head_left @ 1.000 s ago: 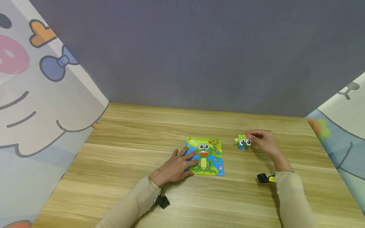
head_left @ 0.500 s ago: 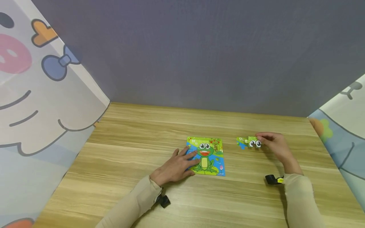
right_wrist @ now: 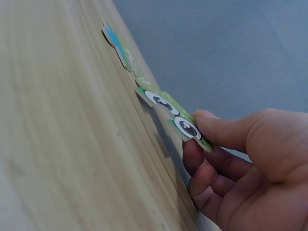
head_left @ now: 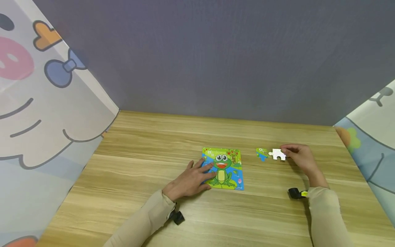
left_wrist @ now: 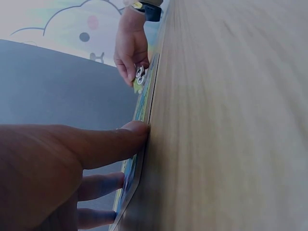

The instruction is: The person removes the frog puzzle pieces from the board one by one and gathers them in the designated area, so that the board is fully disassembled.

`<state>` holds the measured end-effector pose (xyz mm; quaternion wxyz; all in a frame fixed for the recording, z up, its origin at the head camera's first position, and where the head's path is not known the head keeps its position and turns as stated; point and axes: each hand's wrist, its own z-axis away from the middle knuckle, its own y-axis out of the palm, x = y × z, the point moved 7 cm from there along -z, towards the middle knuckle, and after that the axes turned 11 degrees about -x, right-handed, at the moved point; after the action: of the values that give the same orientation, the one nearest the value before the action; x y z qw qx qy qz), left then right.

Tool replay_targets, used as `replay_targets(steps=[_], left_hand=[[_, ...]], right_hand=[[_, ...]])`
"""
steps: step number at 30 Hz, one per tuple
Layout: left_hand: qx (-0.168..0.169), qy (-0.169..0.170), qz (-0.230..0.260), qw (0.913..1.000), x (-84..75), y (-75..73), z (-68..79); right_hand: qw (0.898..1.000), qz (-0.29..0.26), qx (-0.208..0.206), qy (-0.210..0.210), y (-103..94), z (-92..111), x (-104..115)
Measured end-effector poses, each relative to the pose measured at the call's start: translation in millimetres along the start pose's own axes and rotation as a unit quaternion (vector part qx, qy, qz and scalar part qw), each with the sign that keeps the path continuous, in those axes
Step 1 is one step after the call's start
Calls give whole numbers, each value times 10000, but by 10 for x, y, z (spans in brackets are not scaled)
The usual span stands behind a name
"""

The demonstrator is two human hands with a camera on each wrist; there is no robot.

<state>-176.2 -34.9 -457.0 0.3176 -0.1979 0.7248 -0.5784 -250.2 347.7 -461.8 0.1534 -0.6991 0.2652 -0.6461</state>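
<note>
My left hand rests with spread fingers on the left part of a square frog puzzle; in the left wrist view its thumb lies along the puzzle's edge. My right hand, off to the right, pinches a jigsaw piece printed with two big frog eyes between thumb and fingers. The right wrist view shows this piece tilted, its shadow on the table below. From the head its face glares white. Just left of it lies another jigsaw piece, green and blue with white flowers.
The wood-grain table ends at a grey panel at the back. Cartoon-printed walls flank it on the left and right. Each wrist wears a small black camera.
The right hand has shifted right with the eye piece, uncovering the flower piece it overlapped before. The eye piece's face has turned from printed colours to white glare. The left hand stays put.
</note>
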Motion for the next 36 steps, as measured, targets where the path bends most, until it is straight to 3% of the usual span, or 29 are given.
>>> replay_targets(steps=[5, 15, 36], left_hand=[[-28, 17, -31, 10000, 2, 0, 9], [-87, -13, 69, 9999, 8, -11, 4], [-14, -20, 49, 10000, 0, 2, -1]], right_hand=[[9988, 474, -80, -46, 3, -1, 35], [9858, 1424, -457, -769, 24, -29, 178], [9840, 1604, -423, -653, 7, -14, 141]])
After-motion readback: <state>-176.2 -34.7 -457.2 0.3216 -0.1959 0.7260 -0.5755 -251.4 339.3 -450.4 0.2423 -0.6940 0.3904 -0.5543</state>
